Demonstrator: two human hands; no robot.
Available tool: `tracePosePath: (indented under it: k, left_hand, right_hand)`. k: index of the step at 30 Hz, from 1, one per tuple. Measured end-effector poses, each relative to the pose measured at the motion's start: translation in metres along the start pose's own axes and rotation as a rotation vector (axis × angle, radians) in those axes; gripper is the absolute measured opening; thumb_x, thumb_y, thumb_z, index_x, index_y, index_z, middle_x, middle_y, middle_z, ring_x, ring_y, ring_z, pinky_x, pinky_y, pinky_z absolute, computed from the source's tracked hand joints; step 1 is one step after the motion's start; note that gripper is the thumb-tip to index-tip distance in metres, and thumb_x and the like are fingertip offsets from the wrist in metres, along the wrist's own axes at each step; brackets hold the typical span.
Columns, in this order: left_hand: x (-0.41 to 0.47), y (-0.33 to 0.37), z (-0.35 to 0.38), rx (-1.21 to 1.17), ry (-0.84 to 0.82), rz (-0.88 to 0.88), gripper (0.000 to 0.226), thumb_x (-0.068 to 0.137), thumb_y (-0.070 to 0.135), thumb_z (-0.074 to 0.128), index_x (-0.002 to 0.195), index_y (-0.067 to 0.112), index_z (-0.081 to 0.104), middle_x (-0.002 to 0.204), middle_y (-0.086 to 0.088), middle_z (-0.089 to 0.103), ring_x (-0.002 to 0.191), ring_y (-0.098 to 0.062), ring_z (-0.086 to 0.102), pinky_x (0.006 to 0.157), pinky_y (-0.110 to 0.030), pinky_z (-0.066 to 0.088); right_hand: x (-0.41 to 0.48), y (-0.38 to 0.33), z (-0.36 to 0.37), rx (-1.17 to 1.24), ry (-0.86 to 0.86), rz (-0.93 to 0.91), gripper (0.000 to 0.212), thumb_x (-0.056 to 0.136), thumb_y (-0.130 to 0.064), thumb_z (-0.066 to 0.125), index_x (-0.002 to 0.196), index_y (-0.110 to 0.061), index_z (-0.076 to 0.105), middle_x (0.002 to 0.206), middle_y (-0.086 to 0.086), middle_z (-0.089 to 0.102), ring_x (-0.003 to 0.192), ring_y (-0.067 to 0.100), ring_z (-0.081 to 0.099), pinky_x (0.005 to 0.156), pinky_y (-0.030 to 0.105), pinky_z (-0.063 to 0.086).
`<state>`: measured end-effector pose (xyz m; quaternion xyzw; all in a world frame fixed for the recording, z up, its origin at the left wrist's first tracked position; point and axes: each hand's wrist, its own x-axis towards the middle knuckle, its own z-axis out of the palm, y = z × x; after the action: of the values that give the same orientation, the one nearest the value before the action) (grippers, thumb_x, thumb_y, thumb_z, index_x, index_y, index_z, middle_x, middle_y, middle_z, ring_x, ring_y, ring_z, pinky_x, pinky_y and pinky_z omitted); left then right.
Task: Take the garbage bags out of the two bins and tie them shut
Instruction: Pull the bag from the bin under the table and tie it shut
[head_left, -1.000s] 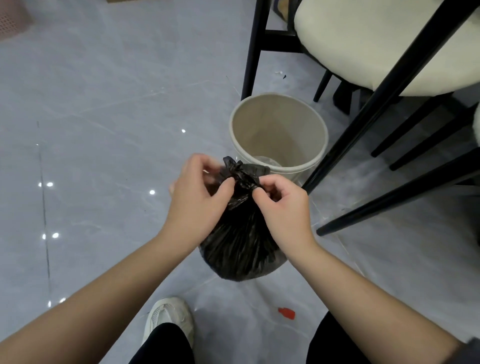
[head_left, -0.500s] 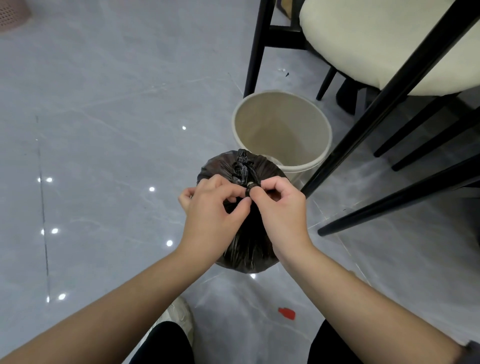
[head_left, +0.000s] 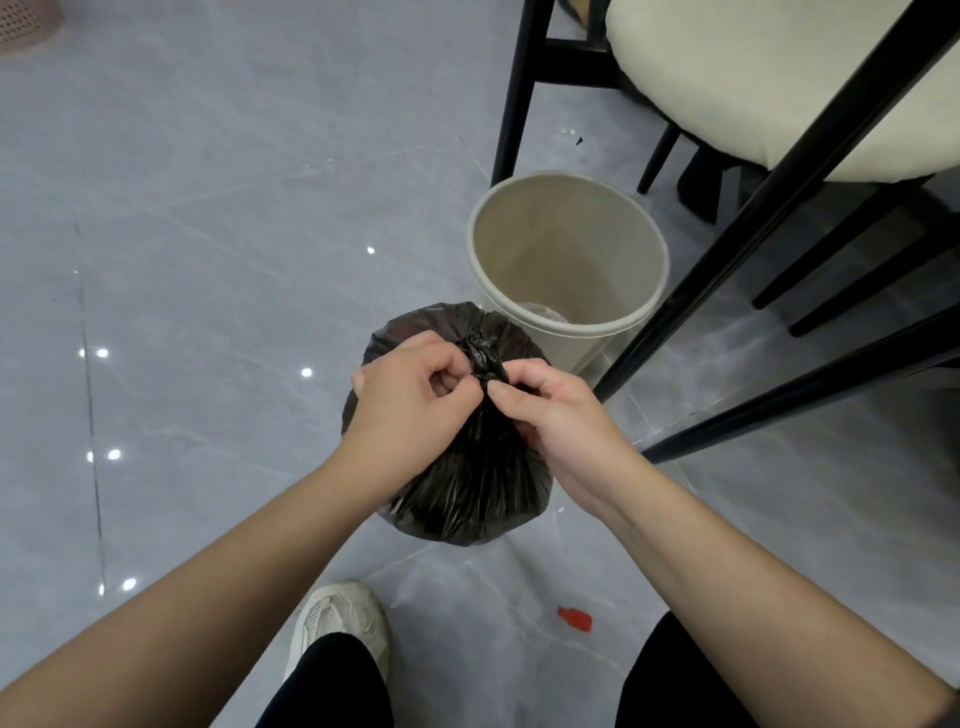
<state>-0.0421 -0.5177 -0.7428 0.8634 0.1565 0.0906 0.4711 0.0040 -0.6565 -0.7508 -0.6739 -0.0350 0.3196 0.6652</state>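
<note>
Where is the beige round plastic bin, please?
The beige bin stands on the grey floor, centre-right of the head view, just beyond the black garbage bag.

A glossy black garbage bag (head_left: 467, 488), a plain beige bin (head_left: 519, 249), and a grey floor (head_left: 234, 182) of polished tiles with faint pale veins like marble. The chair (head_left: 753, 78) has black legs and a cream seat. There is an off-white mesh shoe (head_left: 337, 623), black trousers (head_left: 327, 686), a small red scrap (head_left: 574, 619), and a pink basket (head_left: 26, 23) dotted with holes.
</note>
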Motion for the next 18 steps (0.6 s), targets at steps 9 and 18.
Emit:
tracePosePath:
  k: [9, 18]
  left_hand:
    - [0.0037, -0.0029, -0.0027, 0.064, -0.185, 0.005, 0.014, 0.066, 0.047, 0.048, 0.07, 0.038, 0.057, 0.074, 0.019, 0.056, 0.066, -0.003, 0.053, 0.086, -0.055, 0.046]
    - [-0.0003, -0.0058, 0.0017, 0.323, -0.056, 0.264, 0.013, 0.082, 0.026, 0.046, 0.088, 0.028, 0.058, 0.079, 0.015, 0.048, 0.072, -0.005, 0.051, 0.081, -0.031, 0.032]
  right_hand:
    - [-0.0063, 0.0018, -0.0019, -0.053, -0.055, 0.012, 0.029, 0.09, -0.027, 0.061, 0.074, -0.005, 0.053, 0.078, 0.007, 0.044, 0.076, 0.02, 0.041, 0.068, 0.03, 0.034]
    - [-0.0065, -0.0033, 0.0008, -0.217, 0.02, -0.069, 0.029, 0.094, -0.022, 0.055, 0.065, -0.018, 0.053, 0.077, -0.006, 0.05, 0.072, 0.009, 0.047, 0.072, 0.028, 0.041]
